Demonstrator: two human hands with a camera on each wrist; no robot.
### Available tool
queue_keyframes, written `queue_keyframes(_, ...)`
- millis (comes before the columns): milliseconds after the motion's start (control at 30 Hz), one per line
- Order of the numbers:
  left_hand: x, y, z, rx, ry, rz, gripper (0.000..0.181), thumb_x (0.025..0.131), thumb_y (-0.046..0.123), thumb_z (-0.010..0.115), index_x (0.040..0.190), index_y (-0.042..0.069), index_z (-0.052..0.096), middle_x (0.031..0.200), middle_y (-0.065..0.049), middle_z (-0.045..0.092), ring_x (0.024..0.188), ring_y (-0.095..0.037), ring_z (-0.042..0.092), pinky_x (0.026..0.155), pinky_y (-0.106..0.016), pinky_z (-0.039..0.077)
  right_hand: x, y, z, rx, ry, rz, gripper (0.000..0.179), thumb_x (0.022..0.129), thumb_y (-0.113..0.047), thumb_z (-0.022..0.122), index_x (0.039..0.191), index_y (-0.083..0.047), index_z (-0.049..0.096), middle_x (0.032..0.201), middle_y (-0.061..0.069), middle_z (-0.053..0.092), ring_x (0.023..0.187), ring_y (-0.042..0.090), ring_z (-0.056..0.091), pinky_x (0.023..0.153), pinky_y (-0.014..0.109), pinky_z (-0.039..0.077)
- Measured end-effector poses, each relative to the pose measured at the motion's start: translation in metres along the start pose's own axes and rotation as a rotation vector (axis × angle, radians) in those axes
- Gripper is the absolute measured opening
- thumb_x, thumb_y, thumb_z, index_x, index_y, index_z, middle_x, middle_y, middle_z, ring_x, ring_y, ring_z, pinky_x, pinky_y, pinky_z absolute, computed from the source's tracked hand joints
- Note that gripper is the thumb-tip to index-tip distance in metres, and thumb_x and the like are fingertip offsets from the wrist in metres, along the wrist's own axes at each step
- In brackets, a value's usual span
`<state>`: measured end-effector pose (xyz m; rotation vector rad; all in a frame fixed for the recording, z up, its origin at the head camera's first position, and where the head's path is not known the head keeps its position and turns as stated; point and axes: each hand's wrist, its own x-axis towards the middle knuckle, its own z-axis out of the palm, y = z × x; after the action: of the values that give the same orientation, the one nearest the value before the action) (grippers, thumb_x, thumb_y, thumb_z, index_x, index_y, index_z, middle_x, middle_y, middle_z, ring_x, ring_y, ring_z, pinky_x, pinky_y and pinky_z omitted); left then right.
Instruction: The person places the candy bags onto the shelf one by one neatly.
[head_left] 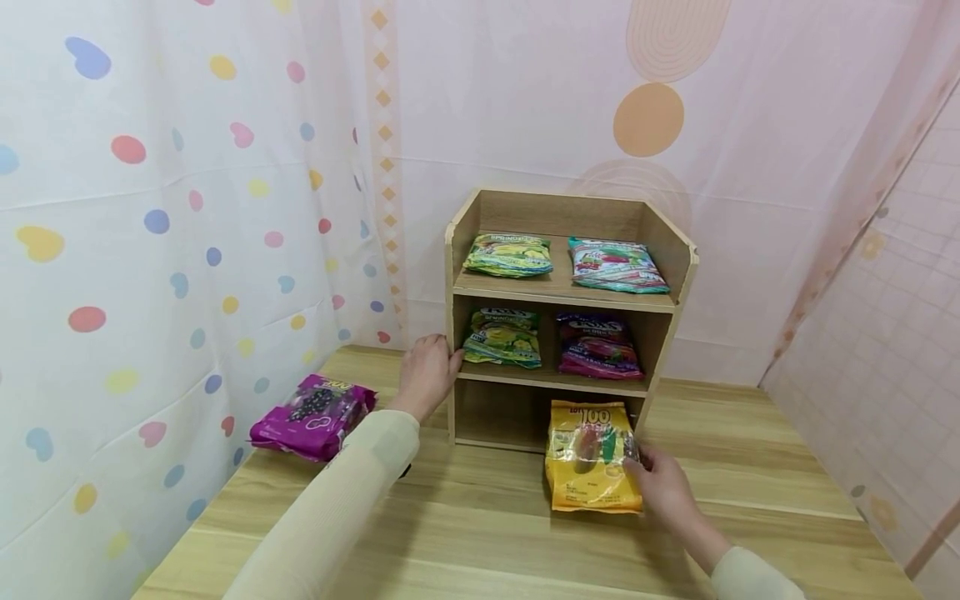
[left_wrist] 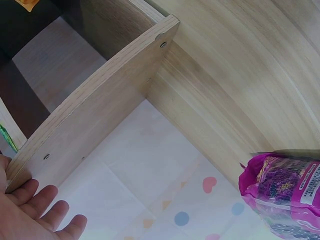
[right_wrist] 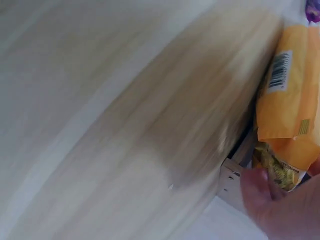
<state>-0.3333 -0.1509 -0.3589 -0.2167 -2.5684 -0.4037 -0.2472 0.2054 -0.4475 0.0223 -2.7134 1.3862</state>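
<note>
At the front of the small wooden shelf, my right hand pinches the right side of a yellow candy bag. The bag is held upright before the bottom compartment, its printed front towards me. In the right wrist view, thumb and fingers grip the end of this bag. My left hand holds the front edge of the shelf's left side panel, thumb at the edge and fingers along the outer face. A purple candy bag lies on the table to the left of that hand.
Two candy bags lie on the top shelf, a yellow-green one and a teal-white one. The middle shelf holds a green-yellow bag and a purple-pink bag. Patterned curtains stand behind and beside the wooden table.
</note>
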Motion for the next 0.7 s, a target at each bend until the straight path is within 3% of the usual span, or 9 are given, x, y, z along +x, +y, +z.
queue_keyframes(33, 0.0, 0.0, 0.0, 0.001, 0.001, 0.001, 0.032, 0.101, 0.026, 0.056, 0.083, 0.001, 0.059, 0.092, -0.018, 0.064, 0.093, -0.036, 0.062, 0.079, -0.05, 0.05, -0.002, 0.0, 0.0, -0.046, 0.022, -0.015, 0.051, 0.099, -0.013, 0.056, 0.139, 0.016, 0.043, 0.131, 0.036, 0.052, 0.101, 0.038, 0.062, 0.067, 0.033, 0.053)
queue_keyframes(167, 0.0, 0.0, 0.0, 0.002, 0.003, 0.0, 0.032, 0.101, 0.026, 0.056, 0.082, 0.001, 0.058, 0.091, -0.017, 0.064, 0.092, -0.036, 0.062, 0.078, -0.05, 0.05, -0.01, -0.001, 0.0, -0.168, 0.116, -0.122, 0.046, 0.098, -0.016, 0.059, 0.138, 0.007, 0.051, 0.13, 0.031, 0.057, 0.064, 0.026, 0.061, 0.046, 0.029, 0.045)
queue_keyframes(267, 0.001, -0.001, 0.0, 0.004, 0.004, 0.0, 0.032, 0.101, 0.026, 0.057, 0.081, 0.002, 0.058, 0.091, -0.017, 0.064, 0.091, -0.036, 0.062, 0.078, -0.05, 0.05, -0.013, -0.001, 0.005, -0.301, 0.189, -0.351, 0.039, 0.093, -0.015, 0.067, 0.126, 0.005, 0.061, 0.124, 0.026, 0.062, 0.069, 0.026, 0.063, 0.064, 0.04, 0.054)
queue_keyframes(333, 0.001, -0.001, 0.0, 0.004, 0.0, -0.002, 0.031, 0.101, 0.026, 0.057, 0.082, 0.001, 0.058, 0.091, -0.017, 0.064, 0.092, -0.036, 0.062, 0.079, -0.05, 0.05, -0.014, 0.001, 0.009, -0.431, 0.21, -0.515, 0.036, 0.09, -0.018, 0.072, 0.12, 0.002, 0.067, 0.121, 0.022, 0.064, 0.087, 0.032, 0.066, 0.08, 0.05, 0.053)
queue_keyframes(400, 0.0, 0.0, 0.0, 0.001, -0.002, 0.001, 0.031, 0.101, 0.026, 0.056, 0.082, 0.001, 0.059, 0.091, -0.018, 0.064, 0.092, -0.036, 0.062, 0.079, -0.05, 0.05, -0.015, 0.003, 0.011, -0.563, 0.202, -0.654, 0.038, 0.087, -0.024, 0.076, 0.117, -0.002, 0.069, 0.117, 0.018, 0.066, 0.108, 0.038, 0.061, 0.094, 0.061, 0.043)
queue_keyframes(533, 0.0, 0.0, -0.001, -0.002, -0.014, -0.004, 0.032, 0.101, 0.026, 0.056, 0.081, 0.002, 0.057, 0.091, -0.018, 0.064, 0.093, -0.036, 0.062, 0.081, -0.05, 0.049, -0.017, 0.007, 0.014, -0.755, 0.128, -0.83, 0.047, 0.085, -0.041, 0.076, 0.119, -0.009, 0.069, 0.118, 0.011, 0.066, 0.106, 0.032, 0.062, 0.094, 0.056, 0.045)
queue_keyframes(700, 0.0, 0.0, -0.001, 0.0, -0.016, -0.004, 0.032, 0.101, 0.026, 0.056, 0.081, 0.002, 0.057, 0.091, -0.018, 0.064, 0.093, -0.036, 0.062, 0.08, -0.05, 0.049, -0.019, 0.012, 0.016, -0.84, 0.071, -0.948, 0.055, 0.081, -0.052, 0.076, 0.119, -0.013, 0.069, 0.116, 0.006, 0.065, 0.102, 0.027, 0.061, 0.089, 0.052, 0.048)
